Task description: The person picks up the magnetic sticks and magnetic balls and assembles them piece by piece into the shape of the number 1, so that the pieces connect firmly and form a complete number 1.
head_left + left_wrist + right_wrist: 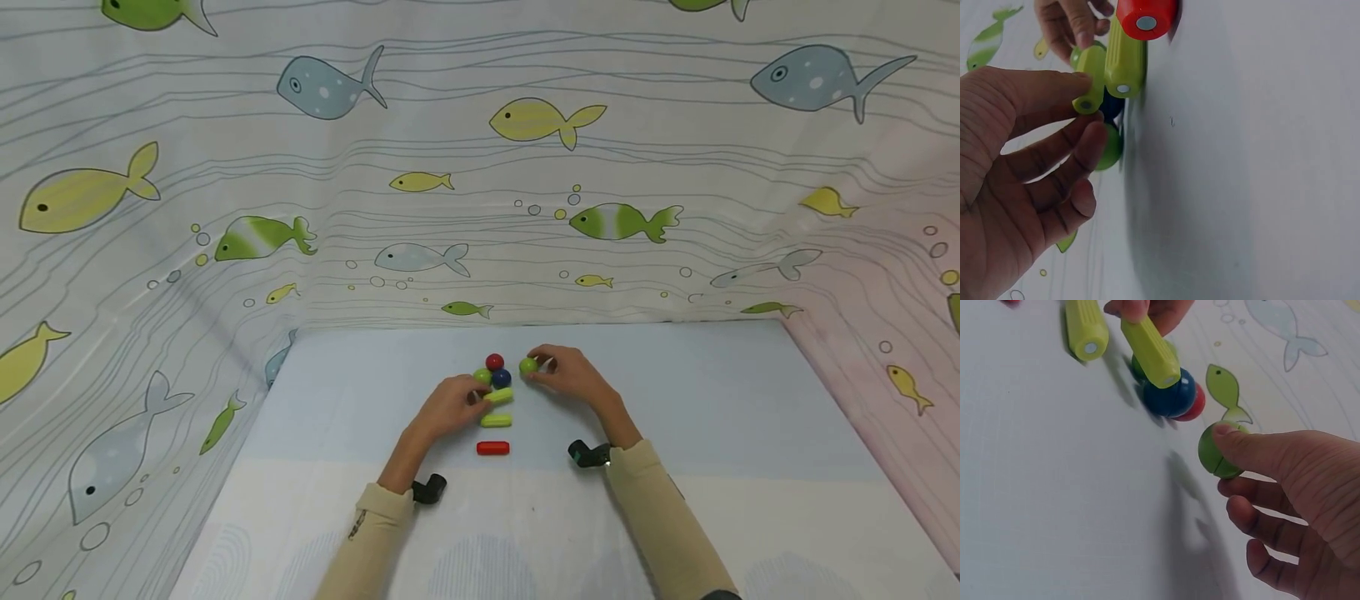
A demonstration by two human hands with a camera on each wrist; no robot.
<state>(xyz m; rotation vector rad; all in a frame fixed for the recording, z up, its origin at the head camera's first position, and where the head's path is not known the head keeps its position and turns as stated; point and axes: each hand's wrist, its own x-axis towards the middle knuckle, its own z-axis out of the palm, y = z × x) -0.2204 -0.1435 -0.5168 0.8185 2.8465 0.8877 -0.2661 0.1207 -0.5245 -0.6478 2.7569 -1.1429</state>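
My left hand point(452, 406) pinches a yellow-green magnetic rod point(1150, 351) between thumb and fingertips, a silvery disc showing on its end. On the right, my right hand point(573, 372) grips a green ball point(1217, 450) by thumb and index finger; a seam line crosses it. Between the hands a red ball point(494, 362), a blue ball point(501, 379) and another green ball point(482, 377) sit clustered. In the right wrist view the held rod overlaps the blue ball. A second yellow-green rod point(496, 421) lies nearer me, with a red rod point(492, 448) below it.
The pale table point(675, 400) meets a fish-patterned cloth point(525, 275) at its back and sides. Dark wrist cameras, one at the left wrist point(430, 489) and one at the right wrist point(588, 454), stick out inward from beige sleeves.
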